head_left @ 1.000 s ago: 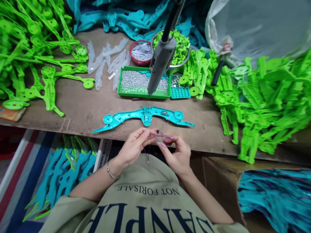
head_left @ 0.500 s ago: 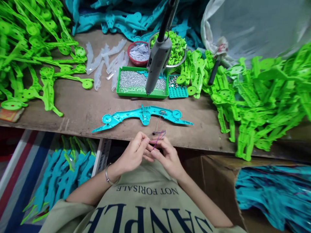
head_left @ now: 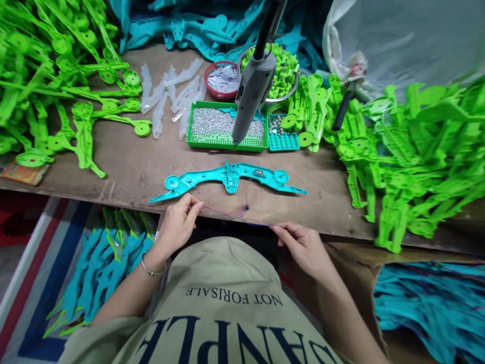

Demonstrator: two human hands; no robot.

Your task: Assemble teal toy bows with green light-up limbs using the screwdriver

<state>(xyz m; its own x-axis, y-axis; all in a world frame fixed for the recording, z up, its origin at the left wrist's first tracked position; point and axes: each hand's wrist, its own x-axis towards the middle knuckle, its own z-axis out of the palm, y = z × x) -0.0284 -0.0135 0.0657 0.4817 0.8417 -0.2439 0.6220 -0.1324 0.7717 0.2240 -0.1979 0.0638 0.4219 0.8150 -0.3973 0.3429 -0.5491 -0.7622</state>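
Clearly, through the head camera, I have the turquoise bow-shaped shell (head_left: 231, 182) lying on the brown worktop (head_left: 129, 164). On the person's side of the shell, the left hand (head_left: 179, 222) and the right hand (head_left: 305, 247) each pinch thin wiring (head_left: 257, 223) between closed thumb and fingertips; it stretches from one to the other. Beyond the shell, a grey power screwdriver (head_left: 253, 88) hangs over a green tray (head_left: 227, 145). On the khaki shirt (head_left: 227, 263) I read, upside down, "NOT FORISALE", with larger, partly folded lettering farther from the shell.
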